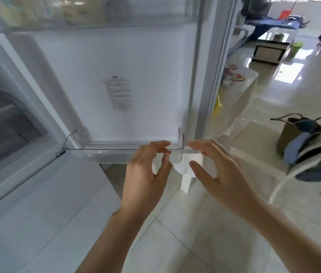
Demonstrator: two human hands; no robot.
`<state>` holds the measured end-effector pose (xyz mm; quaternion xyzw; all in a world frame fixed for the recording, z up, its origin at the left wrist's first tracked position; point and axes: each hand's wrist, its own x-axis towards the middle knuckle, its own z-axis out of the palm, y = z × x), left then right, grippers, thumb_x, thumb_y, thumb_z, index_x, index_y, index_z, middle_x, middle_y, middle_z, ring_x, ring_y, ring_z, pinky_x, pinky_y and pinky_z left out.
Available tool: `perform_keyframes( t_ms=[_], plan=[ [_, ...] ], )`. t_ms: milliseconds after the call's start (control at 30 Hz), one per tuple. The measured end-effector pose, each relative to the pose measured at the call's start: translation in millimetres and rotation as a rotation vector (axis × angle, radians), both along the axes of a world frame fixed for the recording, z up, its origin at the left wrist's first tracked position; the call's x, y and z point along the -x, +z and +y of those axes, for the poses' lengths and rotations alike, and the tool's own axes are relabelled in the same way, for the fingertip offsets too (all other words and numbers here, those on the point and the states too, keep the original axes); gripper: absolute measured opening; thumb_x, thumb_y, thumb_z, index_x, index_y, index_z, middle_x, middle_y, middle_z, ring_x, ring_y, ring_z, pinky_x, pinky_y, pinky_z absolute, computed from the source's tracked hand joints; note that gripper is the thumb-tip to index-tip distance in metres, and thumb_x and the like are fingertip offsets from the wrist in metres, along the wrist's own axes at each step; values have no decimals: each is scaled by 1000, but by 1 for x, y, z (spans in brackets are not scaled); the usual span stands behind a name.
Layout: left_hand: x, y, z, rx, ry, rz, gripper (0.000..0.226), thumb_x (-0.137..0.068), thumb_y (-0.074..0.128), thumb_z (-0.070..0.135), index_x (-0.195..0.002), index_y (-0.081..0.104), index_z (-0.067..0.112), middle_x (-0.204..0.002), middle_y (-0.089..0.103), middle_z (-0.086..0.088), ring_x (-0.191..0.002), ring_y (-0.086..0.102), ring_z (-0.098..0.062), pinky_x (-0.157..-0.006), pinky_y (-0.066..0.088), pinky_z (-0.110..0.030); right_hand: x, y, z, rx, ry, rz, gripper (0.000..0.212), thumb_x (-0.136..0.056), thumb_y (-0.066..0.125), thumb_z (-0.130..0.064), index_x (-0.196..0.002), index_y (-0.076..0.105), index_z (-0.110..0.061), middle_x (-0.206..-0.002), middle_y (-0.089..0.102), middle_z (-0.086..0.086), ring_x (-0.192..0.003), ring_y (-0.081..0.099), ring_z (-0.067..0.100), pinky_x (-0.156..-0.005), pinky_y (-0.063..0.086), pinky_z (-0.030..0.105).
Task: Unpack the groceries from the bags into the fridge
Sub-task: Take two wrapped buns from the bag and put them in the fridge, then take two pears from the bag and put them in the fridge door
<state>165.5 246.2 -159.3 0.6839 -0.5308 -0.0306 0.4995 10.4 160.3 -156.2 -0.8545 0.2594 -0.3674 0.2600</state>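
Note:
The fridge door point(116, 75) stands open in front of me, its white inner face carrying a printed label point(118, 93). A clear door shelf point(100, 152) runs along the door's bottom edge and looks empty. My left hand point(145, 174) and my right hand point(214, 170) hover just before the shelf's right corner, fingers loosely curved, holding nothing. A white shape point(186, 174) shows between them, below the corner; what it is I cannot tell. An olive tote bag point(291, 134) with blue cloth on it stands on the floor to the right.
The fridge's dim interior point(8, 125) is at the left, above a closed white lower door point(37, 213). An upper door shelf point(77, 14) holds blurred packages. A low white bench point(238, 91) runs behind the door. Glossy tiled floor point(195, 243) spreads to the right.

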Motion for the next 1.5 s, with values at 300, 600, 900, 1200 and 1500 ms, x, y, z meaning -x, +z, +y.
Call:
perform_keyframes(
  t_ms=[300, 600, 900, 1200, 1500],
  plan=[
    [152, -98, -36, -315, -22, 108, 20, -91, 61, 19, -106, 64, 32, -90, 66, 19, -94, 58, 6, -76, 46, -9, 146, -96, -32, -298, -99, 106, 34, -89, 58, -25, -122, 58, -17, -117, 59, -9, -110, 55, -1, -93, 47, 25],
    [259, -134, -106, -512, -84, 465, 16, -91, 58, 11, -97, 68, 23, -78, 72, 12, -80, 67, 0, -70, 51, -14, 263, -145, -86, -416, -208, 180, 30, -89, 63, -11, -118, 60, -12, -114, 63, -5, -106, 58, 1, -93, 47, 20],
    [282, -151, -210, -613, -137, 432, 16, -90, 60, 10, -98, 67, 20, -77, 72, 9, -76, 65, 0, -65, 47, -8, 298, -162, -181, -524, -313, 181, 30, -89, 61, -13, -120, 58, -14, -110, 63, -6, -103, 60, 6, -91, 48, 23],
    [240, -164, -350, -563, -62, 413, 16, -90, 60, 13, -101, 65, 24, -81, 71, 12, -80, 63, 5, -70, 47, -8, 252, -161, -337, -485, -264, 238, 32, -91, 60, -13, -122, 56, -13, -111, 61, -5, -104, 59, 11, -94, 48, 29],
    [180, -168, -464, -542, 75, 412, 13, -92, 60, 18, -98, 63, 29, -82, 70, 13, -80, 64, 2, -71, 50, -10, 181, -158, -471, -403, -117, 277, 32, -89, 62, -15, -121, 57, -14, -110, 61, -8, -102, 60, 9, -92, 50, 32]
  ],
)
